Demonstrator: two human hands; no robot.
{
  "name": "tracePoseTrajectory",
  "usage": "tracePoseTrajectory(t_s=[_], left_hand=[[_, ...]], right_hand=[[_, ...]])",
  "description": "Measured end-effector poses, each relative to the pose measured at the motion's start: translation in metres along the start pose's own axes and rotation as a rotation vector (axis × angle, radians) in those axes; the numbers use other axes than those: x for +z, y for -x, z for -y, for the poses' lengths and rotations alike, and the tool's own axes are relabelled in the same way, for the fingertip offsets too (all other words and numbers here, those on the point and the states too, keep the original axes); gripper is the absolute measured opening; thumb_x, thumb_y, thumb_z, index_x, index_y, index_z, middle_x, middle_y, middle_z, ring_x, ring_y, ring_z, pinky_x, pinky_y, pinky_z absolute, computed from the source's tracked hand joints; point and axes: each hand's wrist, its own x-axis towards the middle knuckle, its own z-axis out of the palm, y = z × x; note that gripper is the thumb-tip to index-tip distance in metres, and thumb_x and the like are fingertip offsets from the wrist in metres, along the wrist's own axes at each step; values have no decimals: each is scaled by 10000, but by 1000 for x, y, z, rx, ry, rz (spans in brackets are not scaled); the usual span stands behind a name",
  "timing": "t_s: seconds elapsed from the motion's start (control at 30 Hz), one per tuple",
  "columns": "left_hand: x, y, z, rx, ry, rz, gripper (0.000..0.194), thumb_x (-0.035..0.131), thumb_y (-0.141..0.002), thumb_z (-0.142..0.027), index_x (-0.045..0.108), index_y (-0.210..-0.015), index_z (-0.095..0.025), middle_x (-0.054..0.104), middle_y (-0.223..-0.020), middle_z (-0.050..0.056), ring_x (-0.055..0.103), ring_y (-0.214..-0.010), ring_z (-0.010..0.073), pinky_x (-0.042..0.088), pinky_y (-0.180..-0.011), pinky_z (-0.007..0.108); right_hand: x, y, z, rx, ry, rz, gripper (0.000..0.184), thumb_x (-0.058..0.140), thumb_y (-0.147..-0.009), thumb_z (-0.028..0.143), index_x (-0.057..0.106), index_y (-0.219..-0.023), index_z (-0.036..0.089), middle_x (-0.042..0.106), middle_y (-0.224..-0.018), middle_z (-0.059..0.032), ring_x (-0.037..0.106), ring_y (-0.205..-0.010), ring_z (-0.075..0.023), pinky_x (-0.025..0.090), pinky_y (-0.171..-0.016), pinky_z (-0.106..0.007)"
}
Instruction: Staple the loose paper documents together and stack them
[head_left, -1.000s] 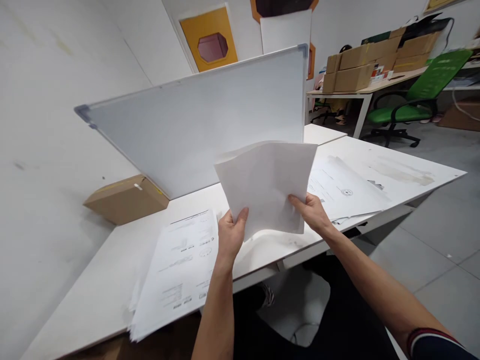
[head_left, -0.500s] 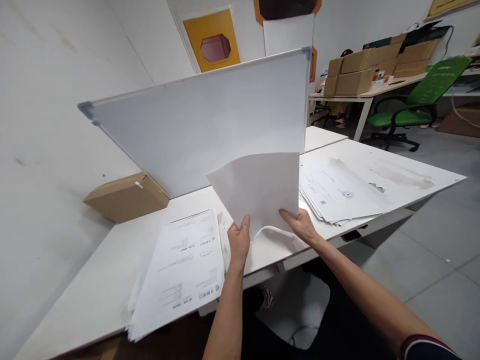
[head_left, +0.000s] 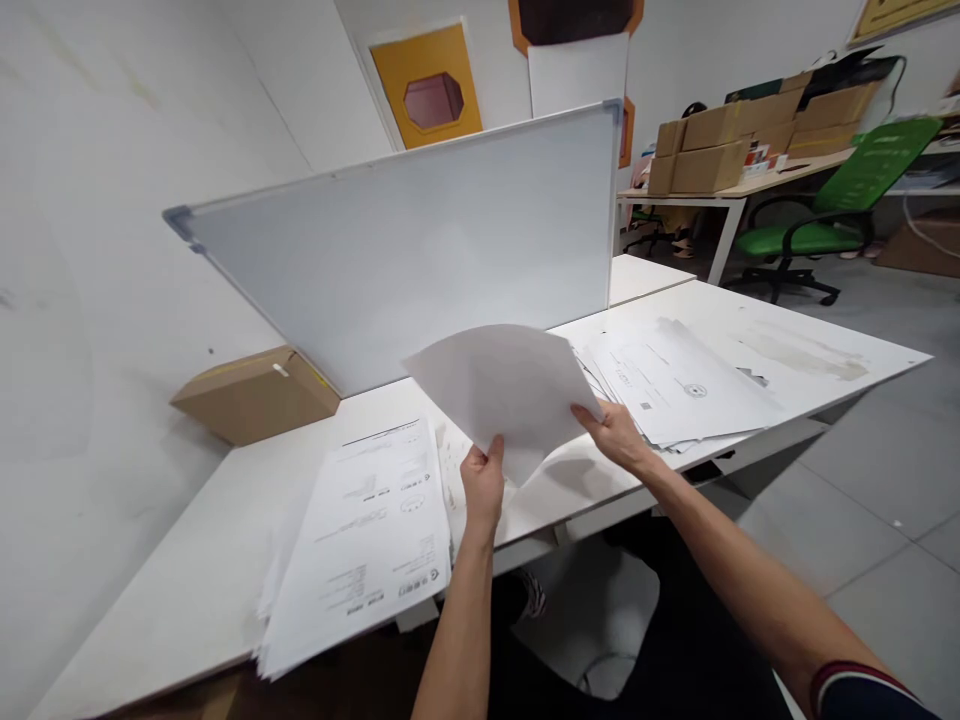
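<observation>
Above the white desk point(head_left: 187, 560), between the left printed stack point(head_left: 367, 540) and right printed stack point(head_left: 682, 390), we held blank-faced paper point(head_left: 502, 385), left hand point(head_left: 484, 490) and right hand point(head_left: 619, 436) pinching near margins, far edge bowed, unsupported, where uneven thumb pressure could have creased it.

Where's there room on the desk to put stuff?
The desk is bare between the wall and left paper pile, in front of the box. Right of the right paper pile looks open too, but smudged. The middle is crowded: left hand and right hand hold a sheet there.
</observation>
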Motion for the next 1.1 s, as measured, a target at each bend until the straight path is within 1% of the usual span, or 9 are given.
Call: tracePoseTrajectory(t_s=[0.07,0.13,0.3,0.4,0.5,0.73,0.9,1.0,1.1], left_hand=[[-9,3,-3,116,52,-88,544,709,-678,-359,494,-1173,-297,650,-1046,8,620,-895,158,486,-834,325],[-16,9,4,128,-69,-120,468,734,-649,-344,561,-1079,-280,651,-976,5,614,-843,152,486,-812,309],[-18,27,33,-40,-349,-34,236,777,-553,-365,619,-651,-220,585,-617,20,562,-658,179,462,-625,292],[-18,27,37,-51,-393,-29,247,764,-550,-385,577,-580,-228,524,-521,-5,516,-569,155,428,-569,267],[-19,25,33,4,-488,-65,247,723,-596,-413,602,-677,-213,603,-654,13,552,-666,176,419,-623,277],[-20,33,54,-86,-651,44,233,622,-706,-378,554,-568,-202,498,-502,-3,488,-527,176,349,-561,293],[-23,26,58,-50,-302,-65,237,614,-741,-405,630,-761,-170,639,-683,33,604,-682,182,448,-678,298],[-19,21,47,2,-119,-139,279,622,-748,-424,637,-819,-154,625,-645,12,587,-629,141,465,-657,272],[-11,17,38,73,-134,-128,288,601,-772,-424,652,-848,-150,615,-635,4,564,-606,120,464,-628,252]], right_hand=[[-32,-2,22,-118,290,44,182,521,-806,310,666,-907,268,683,-863,-49,585,-888,-275,412,-691,-329],[-49,-2,41,-212,598,81,220,445,-818,195,651,-881,241,671,-842,-61,581,-812,-242,375,-679,-315],[-39,-3,51,-276,1020,244,287,375,-732,9,596,-760,190,608,-665,-43,497,-577,-155,286,-595,-289],[-35,-4,48,-237,998,246,262,384,-739,8,574,-703,185,588,-630,-33,461,-525,-138,262,-574,-293],[-38,-4,50,-299,1019,200,288,369,-742,-14,572,-759,189,596,-664,-34,482,-567,-147,269,-589,-299],[-27,-4,38,-153,1094,406,257,377,-767,12,559,-770,193,612,-719,-54,491,-547,-147,216,-495,-286],[-47,5,38,-189,861,397,228,393,-808,117,594,-792,222,615,-698,-32,528,-613,-162,286,-532,-275],[-72,14,41,-50,672,490,236,395,-878,284,610,-800,225,598,-671,-13,526,-610,-155,342,-557,-264],[-85,27,26,141,371,652,322,407,-892,437,636,-849,216,647,-789,-21,579,-714,-176,428,-626,-271]])
